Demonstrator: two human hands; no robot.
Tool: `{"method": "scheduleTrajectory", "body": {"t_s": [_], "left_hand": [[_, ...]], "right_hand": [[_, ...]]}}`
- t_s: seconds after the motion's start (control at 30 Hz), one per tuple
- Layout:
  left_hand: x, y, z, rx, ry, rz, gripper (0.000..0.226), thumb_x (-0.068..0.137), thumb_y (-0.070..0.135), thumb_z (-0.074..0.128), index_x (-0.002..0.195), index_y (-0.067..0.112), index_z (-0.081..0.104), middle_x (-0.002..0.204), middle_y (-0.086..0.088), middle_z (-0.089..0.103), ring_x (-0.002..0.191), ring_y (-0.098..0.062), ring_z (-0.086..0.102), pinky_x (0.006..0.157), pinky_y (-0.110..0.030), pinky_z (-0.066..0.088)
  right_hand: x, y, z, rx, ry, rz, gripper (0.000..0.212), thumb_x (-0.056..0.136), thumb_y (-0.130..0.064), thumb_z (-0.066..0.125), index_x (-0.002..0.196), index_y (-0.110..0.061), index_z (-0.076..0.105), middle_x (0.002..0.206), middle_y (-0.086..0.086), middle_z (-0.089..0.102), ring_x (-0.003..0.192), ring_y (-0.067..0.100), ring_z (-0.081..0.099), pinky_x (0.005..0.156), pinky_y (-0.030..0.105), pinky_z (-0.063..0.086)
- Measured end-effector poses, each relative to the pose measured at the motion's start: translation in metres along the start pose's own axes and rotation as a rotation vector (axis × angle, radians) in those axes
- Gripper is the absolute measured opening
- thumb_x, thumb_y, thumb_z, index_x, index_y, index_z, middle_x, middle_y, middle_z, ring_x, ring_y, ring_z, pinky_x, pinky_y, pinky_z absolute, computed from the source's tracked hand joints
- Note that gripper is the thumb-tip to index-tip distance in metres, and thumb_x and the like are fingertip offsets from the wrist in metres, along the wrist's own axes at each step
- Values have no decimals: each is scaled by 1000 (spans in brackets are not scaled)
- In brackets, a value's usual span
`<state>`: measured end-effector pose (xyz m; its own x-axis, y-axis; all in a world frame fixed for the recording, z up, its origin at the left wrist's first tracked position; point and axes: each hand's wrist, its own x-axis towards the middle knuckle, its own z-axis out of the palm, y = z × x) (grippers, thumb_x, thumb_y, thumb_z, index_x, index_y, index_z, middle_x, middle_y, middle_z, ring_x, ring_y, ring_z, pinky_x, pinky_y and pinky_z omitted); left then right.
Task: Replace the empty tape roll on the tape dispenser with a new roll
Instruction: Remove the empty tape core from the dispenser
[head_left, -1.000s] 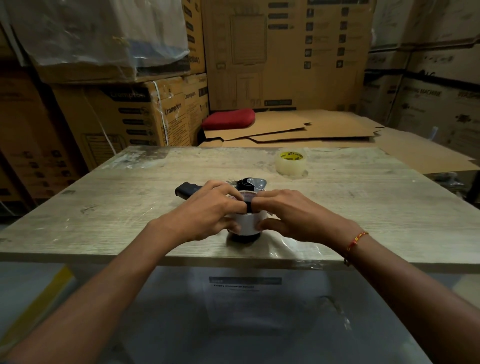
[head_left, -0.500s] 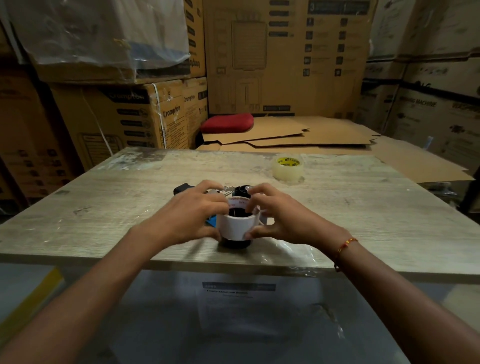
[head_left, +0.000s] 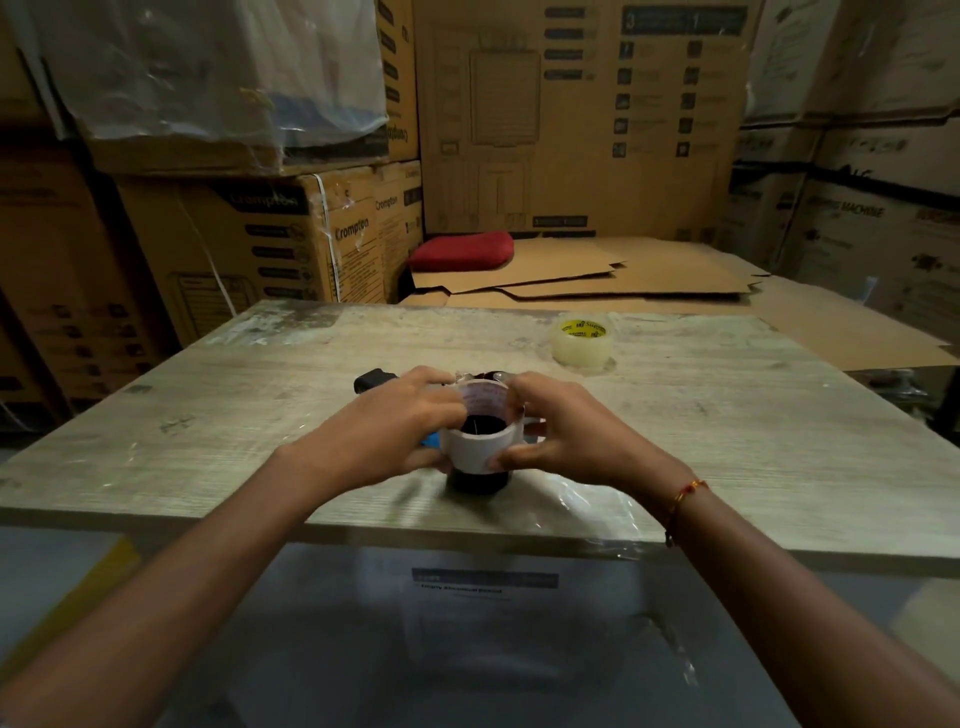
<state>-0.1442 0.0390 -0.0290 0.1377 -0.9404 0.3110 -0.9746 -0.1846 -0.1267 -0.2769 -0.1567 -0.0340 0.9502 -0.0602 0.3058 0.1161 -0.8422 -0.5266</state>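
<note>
The scene is dim and warm-toned, with soft light from above leaving glare on the clear film at the near edge of the table (head_left: 727, 431). Wide-angle distortion bends the cardboard boxes (head_left: 270, 244) at the frame's sides, and the print on them is smeared and soft.

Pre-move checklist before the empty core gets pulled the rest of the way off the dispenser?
1. Both hands on the empty core: ok; left hand and right hand pinch its sides.
2. Core lifted above the black hub: ok, partly raised.
3. Core fully off the hub: cannot tell.
4. Dispenser resting on the table: ok.
5. New tape roll ready: ok; lies flat at the far right, untouched.
6. Blade position: cannot tell, hidden by hands.
</note>
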Motion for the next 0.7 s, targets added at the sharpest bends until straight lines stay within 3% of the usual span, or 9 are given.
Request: {"method": "scheduleTrajectory", "body": {"t_s": [0.1, 0.2, 0.3, 0.37, 0.47, 0.57, 0.7], "left_hand": [[-14, 5, 13, -300, 188, -148, 59, 76, 33, 82, 126, 29, 53, 152, 6, 32, 133, -12, 42, 102, -34, 48], [-23, 21, 27, -672, 337, -400, 83, 73, 31, 84, 143, 28, 40, 142, 7, 43, 124, -9, 52, 102, -28, 48], [-25, 39, 47, -835, 270, -537, 97, 74, 34, 83, 152, 30, 28, 138, 3, 50, 123, -12, 53, 103, -31, 47], [-18, 49, 59, -822, 268, -551, 105, 70, 45, 84, 154, 30, 22, 143, 7, 44, 127, -11, 48, 103, -30, 44], [-1, 60, 68, -673, 370, -582, 103, 69, 50, 83, 152, 27, 28, 143, 8, 45, 126, -10, 46, 95, -23, 39], [5, 57, 71, -576, 430, -642, 95, 69, 47, 84, 149, 23, 37, 139, 1, 52, 123, -18, 52, 91, -25, 42], [0, 38, 65, -558, 400, -733, 87, 75, 41, 82, 146, 17, 40, 136, -6, 54, 115, -20, 55, 89, -28, 45]], "right_hand": [[-7, 5, 8, 109, 41, 3, 39, 74, -26, 86, 94, -26, 52, 122, 0, 59, 107, 17, 61, 87, 36, 59], [-14, 6, 15, 314, 116, 89, 37, 77, -25, 84, 95, -24, 52, 126, -3, 59, 110, 14, 64, 85, 31, 60], [-22, 7, 22, 673, 217, 180, 34, 84, -22, 79, 99, -8, 51, 117, 4, 66, 100, 19, 73, 82, 40, 62], [-25, 6, 25, 828, 274, 215, 29, 86, -22, 75, 95, -6, 51, 110, 9, 66, 91, 20, 74, 81, 41, 62], [-27, 6, 27, 1036, 320, 248, 28, 86, -28, 70, 96, -8, 54, 106, 15, 66, 89, 18, 72, 79, 32, 59], [-29, 7, 22, 1159, 338, 272, 42, 87, -36, 63, 112, -3, 57, 105, 13, 74, 96, 25, 72, 84, 36, 60], [-37, 13, 12, 1178, 343, 328, 51, 81, -48, 61, 114, -9, 62, 100, 8, 76, 97, 32, 72, 90, 45, 59]]}}
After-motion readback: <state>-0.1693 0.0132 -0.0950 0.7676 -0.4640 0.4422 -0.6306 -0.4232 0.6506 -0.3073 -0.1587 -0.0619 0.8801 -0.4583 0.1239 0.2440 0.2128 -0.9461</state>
